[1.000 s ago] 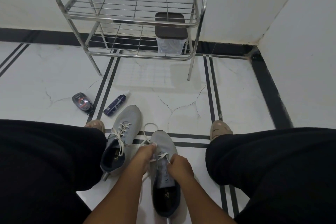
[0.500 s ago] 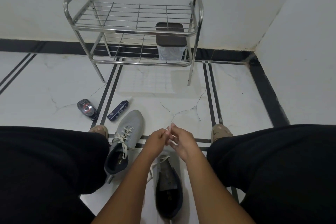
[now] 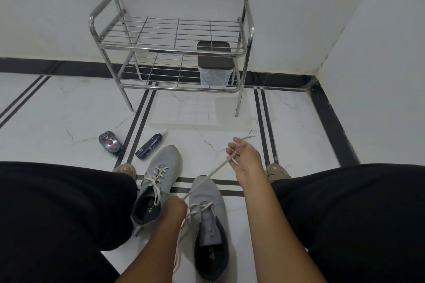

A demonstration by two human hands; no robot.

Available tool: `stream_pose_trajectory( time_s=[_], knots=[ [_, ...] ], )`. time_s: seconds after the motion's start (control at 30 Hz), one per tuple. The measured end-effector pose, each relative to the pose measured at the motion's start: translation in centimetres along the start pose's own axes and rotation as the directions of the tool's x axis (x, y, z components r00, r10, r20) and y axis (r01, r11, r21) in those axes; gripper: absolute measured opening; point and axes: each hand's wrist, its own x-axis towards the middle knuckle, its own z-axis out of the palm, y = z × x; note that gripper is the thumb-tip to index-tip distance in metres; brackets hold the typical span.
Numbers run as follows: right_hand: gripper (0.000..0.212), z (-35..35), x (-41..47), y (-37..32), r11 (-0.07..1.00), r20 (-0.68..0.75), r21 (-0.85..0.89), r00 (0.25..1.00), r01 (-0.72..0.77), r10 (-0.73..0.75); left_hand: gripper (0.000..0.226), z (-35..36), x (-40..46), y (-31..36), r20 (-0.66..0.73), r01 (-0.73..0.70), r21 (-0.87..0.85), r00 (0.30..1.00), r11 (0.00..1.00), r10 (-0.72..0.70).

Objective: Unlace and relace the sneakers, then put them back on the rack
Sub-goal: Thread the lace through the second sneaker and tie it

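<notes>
Two grey sneakers with white laces lie on the white floor between my legs. The left sneaker (image 3: 161,174) is laced and lies untouched. The right sneaker (image 3: 208,209) is partly unlaced, its tongue showing. A white lace (image 3: 208,177) runs taut from my left hand (image 3: 173,208), which grips it just left of that shoe, up to my right hand (image 3: 243,156), which pinches it in the air above the floor, the lace tip sticking out past its fingers. The steel shoe rack (image 3: 174,49) stands against the wall ahead with no shoes on it.
A clear container with a dark lid (image 3: 215,64) sits on the rack's lower shelf at the right. A small dark tin (image 3: 110,142) and a blue spray bottle (image 3: 149,146) lie on the floor left of the sneakers. A wall closes in on the right.
My hands, together half a second ago, have drawn apart: the right rose up and right, the left dropped back by the shoe, stretching the lace. The view tilted upward.
</notes>
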Motion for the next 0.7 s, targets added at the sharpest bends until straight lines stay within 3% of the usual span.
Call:
stream_pose_trajectory(
  time_s=[0.1,0.17,0.23,0.3,0.37,0.47,0.53,0.7],
  knots=[
    [0.024,0.1,-0.5,-1.5,0.989,-0.056,-0.031,0.987,0.146,-0.147,0.028,-0.6,-1.4,-0.6,-0.054,0.09,0.12,0.995,0.989,-0.084],
    [0.023,0.3,-0.7,-1.7,0.963,-0.061,-0.176,0.974,0.205,-0.219,0.027,-0.4,-2.8,-0.6,-0.119,0.057,0.156,0.992,0.986,-0.038],
    [0.021,0.7,-1.0,-1.0,0.901,0.002,-0.359,0.965,0.245,-0.261,0.023,-0.2,-3.7,0.0,-0.248,-0.125,0.104,0.957,0.987,0.147],
    [0.024,1.2,-1.4,0.1,0.837,0.094,-0.477,0.962,0.268,-0.255,0.027,-0.8,-4.4,2.2,-0.365,-0.393,-0.074,0.866,0.916,0.342],
    [0.035,1.8,-2.0,1.3,0.8,0.154,-0.539,0.965,0.262,-0.212,0.031,-1.7,-5.0,5.0,-0.337,-0.582,-0.219,0.799,0.783,0.499],
    [0.046,2.0,-2.4,2.7,0.807,0.177,-0.543,0.971,0.231,-0.159,0.027,-2.8,-6.5,8.2,-0.172,-0.612,-0.421,0.778,0.669,0.604],
    [0.046,2.0,-2.3,3.1,0.83,0.157,-0.521,0.978,0.198,-0.134,0.022,-2.9,-6.8,8.7,-0.1,-0.566,-0.49,0.792,0.663,0.602],
    [0.037,1.0,-1.3,3.2,0.919,-0.008,-0.363,0.985,0.156,-0.171,0.021,-2.8,-5.1,7.6,-0.136,-0.553,-0.442,0.819,0.706,0.557]
  ],
)
